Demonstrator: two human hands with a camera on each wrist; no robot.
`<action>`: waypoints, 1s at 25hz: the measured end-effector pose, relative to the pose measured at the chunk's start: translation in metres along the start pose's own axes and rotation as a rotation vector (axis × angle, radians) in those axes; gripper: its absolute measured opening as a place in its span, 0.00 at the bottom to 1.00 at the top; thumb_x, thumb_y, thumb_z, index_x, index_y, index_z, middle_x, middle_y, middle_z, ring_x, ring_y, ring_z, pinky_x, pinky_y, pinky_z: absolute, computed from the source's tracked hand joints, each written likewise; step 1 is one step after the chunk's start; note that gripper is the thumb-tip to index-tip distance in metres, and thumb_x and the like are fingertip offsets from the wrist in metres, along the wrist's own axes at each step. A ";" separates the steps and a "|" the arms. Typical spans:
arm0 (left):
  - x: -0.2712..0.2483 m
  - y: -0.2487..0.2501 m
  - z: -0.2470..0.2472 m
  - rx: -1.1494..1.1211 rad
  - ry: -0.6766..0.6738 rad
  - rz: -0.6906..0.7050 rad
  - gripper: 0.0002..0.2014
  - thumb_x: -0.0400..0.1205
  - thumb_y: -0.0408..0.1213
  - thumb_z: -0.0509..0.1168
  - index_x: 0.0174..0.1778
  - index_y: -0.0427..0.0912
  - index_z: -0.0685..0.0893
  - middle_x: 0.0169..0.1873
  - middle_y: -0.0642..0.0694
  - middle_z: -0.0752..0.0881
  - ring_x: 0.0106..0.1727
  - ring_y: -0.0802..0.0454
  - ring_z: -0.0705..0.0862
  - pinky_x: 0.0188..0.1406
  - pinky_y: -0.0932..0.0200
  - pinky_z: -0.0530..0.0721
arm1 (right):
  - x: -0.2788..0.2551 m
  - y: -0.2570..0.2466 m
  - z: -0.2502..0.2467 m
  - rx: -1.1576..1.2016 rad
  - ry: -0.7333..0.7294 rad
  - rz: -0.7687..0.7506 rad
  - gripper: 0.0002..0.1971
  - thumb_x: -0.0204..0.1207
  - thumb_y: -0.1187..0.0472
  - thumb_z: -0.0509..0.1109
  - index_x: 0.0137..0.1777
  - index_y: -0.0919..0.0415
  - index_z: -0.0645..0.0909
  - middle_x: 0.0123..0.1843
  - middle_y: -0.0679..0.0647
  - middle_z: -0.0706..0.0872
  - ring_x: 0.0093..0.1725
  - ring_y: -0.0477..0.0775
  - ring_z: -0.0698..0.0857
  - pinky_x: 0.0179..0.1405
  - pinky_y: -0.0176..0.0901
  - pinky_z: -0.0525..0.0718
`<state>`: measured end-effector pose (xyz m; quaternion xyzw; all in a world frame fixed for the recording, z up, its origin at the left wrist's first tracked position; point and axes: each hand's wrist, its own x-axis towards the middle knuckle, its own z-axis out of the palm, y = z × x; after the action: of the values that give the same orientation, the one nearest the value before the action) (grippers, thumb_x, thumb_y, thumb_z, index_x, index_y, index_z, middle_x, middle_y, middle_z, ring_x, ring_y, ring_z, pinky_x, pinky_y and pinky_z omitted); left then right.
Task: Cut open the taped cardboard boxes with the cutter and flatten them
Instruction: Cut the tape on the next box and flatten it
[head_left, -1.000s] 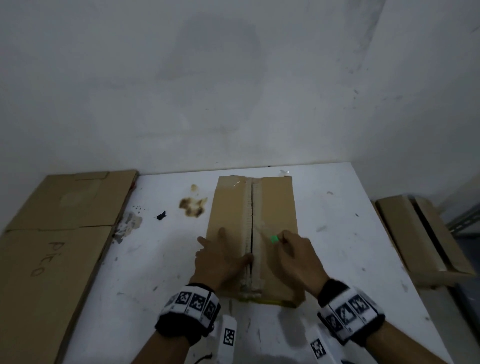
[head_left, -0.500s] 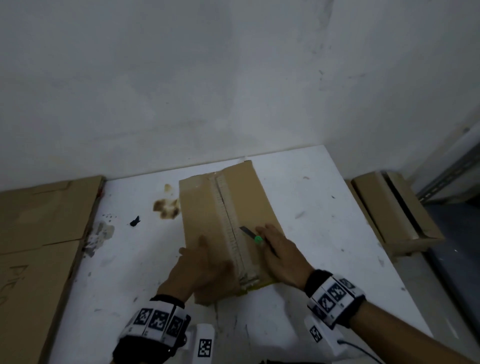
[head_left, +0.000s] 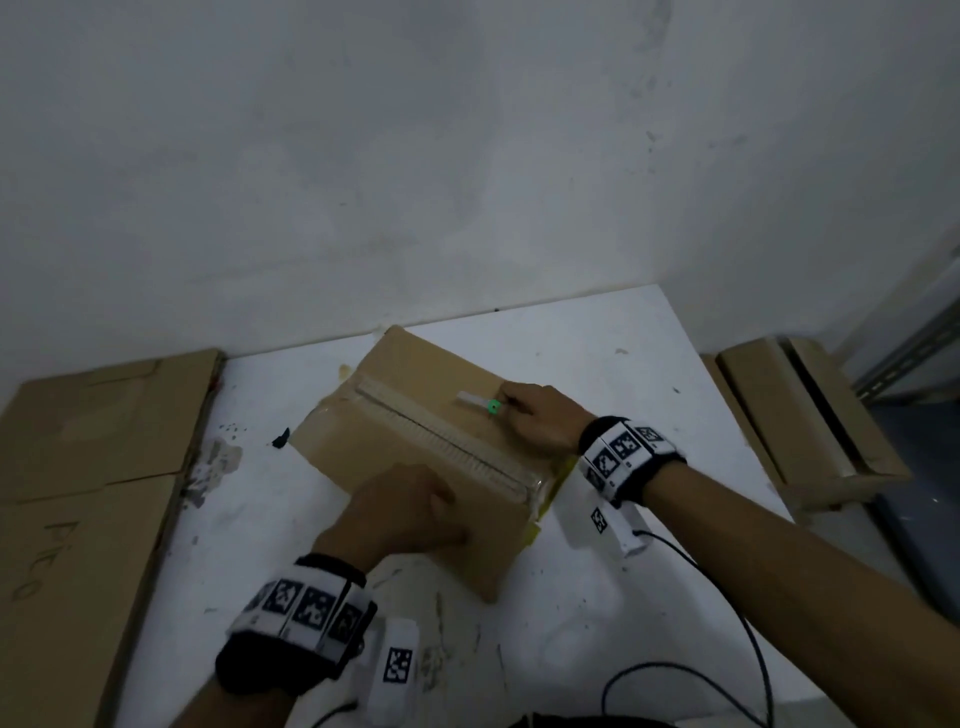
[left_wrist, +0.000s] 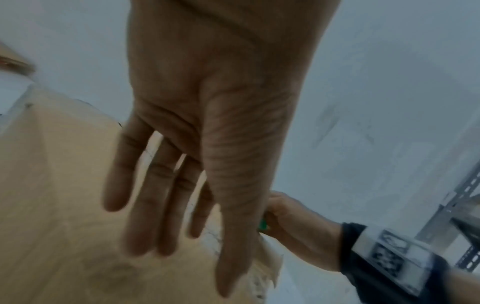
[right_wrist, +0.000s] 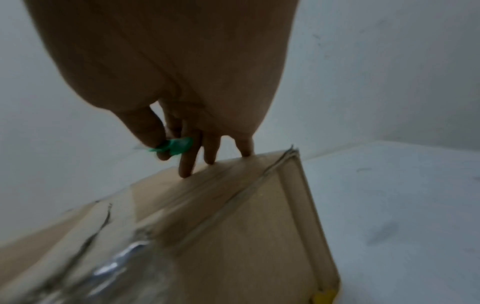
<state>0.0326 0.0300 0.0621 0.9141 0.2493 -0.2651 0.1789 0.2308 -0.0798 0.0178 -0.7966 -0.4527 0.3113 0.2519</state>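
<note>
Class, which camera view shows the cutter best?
The head view: the cutter lies whole on the box, blade showing. The right wrist view shows only its green part; the left wrist view, a green sliver.

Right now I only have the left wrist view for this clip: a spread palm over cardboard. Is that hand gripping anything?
Observer: No. The left hand lies flat on the box, fingers straight.
Operator: What is the green bit by the other hand?
Observer: The cutter; the right hand pinches it above the box top.
Operator: Any other boxes?
Observer: One open box beside the table's right edge, flattened cardboard on its left.
</note>
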 end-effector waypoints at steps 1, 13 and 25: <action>0.007 0.001 -0.007 -0.008 0.016 0.065 0.40 0.70 0.65 0.76 0.76 0.54 0.77 0.68 0.51 0.80 0.68 0.50 0.79 0.67 0.51 0.79 | -0.007 0.002 0.003 0.053 0.085 -0.009 0.11 0.89 0.57 0.57 0.52 0.64 0.75 0.45 0.63 0.84 0.42 0.63 0.80 0.40 0.49 0.74; 0.047 0.005 0.003 0.297 -0.101 0.459 0.66 0.56 0.63 0.85 0.86 0.62 0.51 0.84 0.48 0.50 0.85 0.46 0.51 0.84 0.42 0.58 | -0.127 0.029 0.037 0.499 0.088 0.342 0.12 0.87 0.57 0.64 0.47 0.64 0.83 0.35 0.56 0.92 0.32 0.62 0.88 0.41 0.53 0.88; 0.051 0.006 0.007 0.483 0.043 0.503 0.55 0.54 0.70 0.81 0.73 0.49 0.68 0.61 0.45 0.64 0.63 0.46 0.61 0.71 0.43 0.66 | -0.143 0.018 0.053 0.726 -0.026 0.393 0.14 0.88 0.60 0.63 0.54 0.74 0.79 0.40 0.65 0.92 0.33 0.63 0.87 0.35 0.45 0.87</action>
<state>0.0706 0.0402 0.0280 0.9682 -0.0500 -0.2448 0.0121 0.1457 -0.2070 0.0079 -0.7233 -0.1559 0.5031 0.4466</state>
